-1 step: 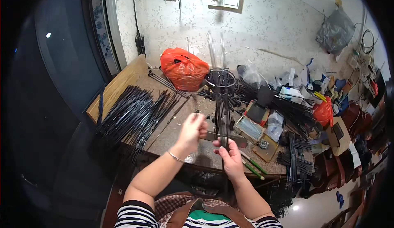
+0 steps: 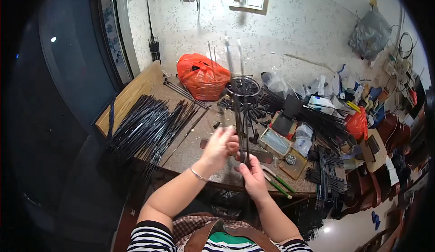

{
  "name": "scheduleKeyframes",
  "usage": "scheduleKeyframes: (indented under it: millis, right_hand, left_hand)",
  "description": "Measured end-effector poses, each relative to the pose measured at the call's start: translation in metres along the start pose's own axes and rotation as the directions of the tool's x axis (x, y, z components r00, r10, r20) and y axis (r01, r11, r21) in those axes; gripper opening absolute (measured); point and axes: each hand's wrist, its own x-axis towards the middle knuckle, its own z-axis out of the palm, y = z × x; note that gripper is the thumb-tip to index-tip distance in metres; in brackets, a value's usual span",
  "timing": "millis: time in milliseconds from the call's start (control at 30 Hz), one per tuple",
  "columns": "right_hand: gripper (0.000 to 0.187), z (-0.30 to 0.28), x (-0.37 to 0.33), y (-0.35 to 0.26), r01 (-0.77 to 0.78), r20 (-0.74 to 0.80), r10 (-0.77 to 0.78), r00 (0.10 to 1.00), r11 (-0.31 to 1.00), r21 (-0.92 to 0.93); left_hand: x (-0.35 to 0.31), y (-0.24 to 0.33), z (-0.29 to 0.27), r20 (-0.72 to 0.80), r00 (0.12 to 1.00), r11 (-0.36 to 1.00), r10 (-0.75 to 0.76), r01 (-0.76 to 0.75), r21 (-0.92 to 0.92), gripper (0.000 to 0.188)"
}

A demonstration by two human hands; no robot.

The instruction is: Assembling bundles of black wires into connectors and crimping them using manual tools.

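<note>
My right hand is closed around a bundle of thin dark rods, like umbrella ribs. They stand roughly upright, blurred at the upper ends, reaching past the table's far side in the picture. Close by on the left, my left hand has its fingers curled in a pinch beside the rods; what lies in them is too blurred to make out. Behind both hands a flat reddish-brown bar lies across the table. Beyond it sits a round container of small black parts, with more black parts scattered in front.
A heap of dark rods covers the table's left. An orange-red plastic bag stands at the back. To the right are a tray of thin pale pieces, green-handled pliers and more dark rods.
My left hand has moved right and slightly down, closer to the rods. The rods' upper ends have tilted left. My right hand has hardly moved.
</note>
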Motion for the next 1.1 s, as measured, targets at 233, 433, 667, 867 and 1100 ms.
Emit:
scheduleKeyframes:
  millis: [233,433,667,867,1100]
  right_hand:
    - [0.038,-0.023,-0.035,0.031,-0.13,0.176,0.136,0.975,0.99,-0.049]
    - [0.031,-0.027,-0.046,0.03,-0.081,0.232,0.247,0.941,0.829,-0.553]
    - [0.058,-0.027,0.007,0.007,-0.607,0.302,0.534,0.79,0.61,0.51]
    - [0.065,-0.03,0.082,-0.001,-0.59,0.027,0.715,0.698,0.554,0.588]
    - [0.066,-0.028,0.051,-0.035,-0.124,0.084,0.116,0.99,0.987,0.102]
  left_hand:
    - [0.003,0.014,0.021,0.345,0.933,0.984,-0.103,0.146,-0.102,0.023]
    - [-0.003,0.018,0.016,0.421,0.904,0.995,-0.072,0.036,0.094,0.02]
    - [-0.037,-0.018,-0.014,0.751,0.649,0.63,0.123,-0.635,0.446,0.021]
    - [-0.046,-0.063,-0.054,0.857,0.497,0.343,0.136,-0.835,0.43,0.02]
    - [-0.038,-0.086,-0.071,0.671,0.74,0.18,0.046,-0.667,0.723,0.041]
